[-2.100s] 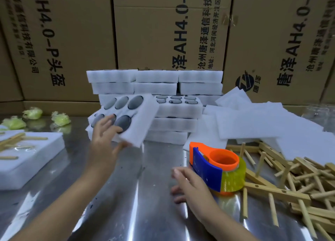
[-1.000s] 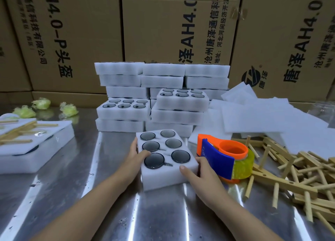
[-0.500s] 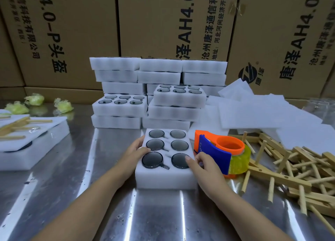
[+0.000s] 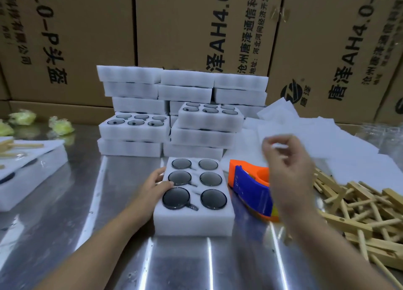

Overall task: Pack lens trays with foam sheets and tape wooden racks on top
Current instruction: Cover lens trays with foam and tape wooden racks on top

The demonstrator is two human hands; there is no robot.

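The lens tray point(image 4: 194, 202) is set on the metal table point(image 4: 87, 224) near the middle of its near edge; its long axis runs from the near edge toward the far edge, with the short end facing the person. It is seen as a thick white foam block with six round pockets in two columns of three; a dark round lens is seated in each pocket, the largest pair lying nearest. Short dark tabs are seen at the lower right of the two nearer lenses in the left column.

The left hand point(image 4: 156, 185) is laid against the tray's left wall; the fingers are stretched along that wall and the thumb is rested on the top face beside the middle left lens. The right hand point(image 4: 287, 159) is raised above the tape dispenser point(image 4: 250, 191) and is blurred; its fingers are loosely curled with thumb and forefinger close together, and whether anything is pinched cannot be told.

The orange and blue tape dispenser is stood just beside the tray's right wall. Foam sheets point(image 4: 305, 137) are spread toward the far right of the table; wooden racks point(image 4: 359, 207) are heaped along the right edge. Stacked trays point(image 4: 174, 106) are piled behind the lens tray, toward the far edge.
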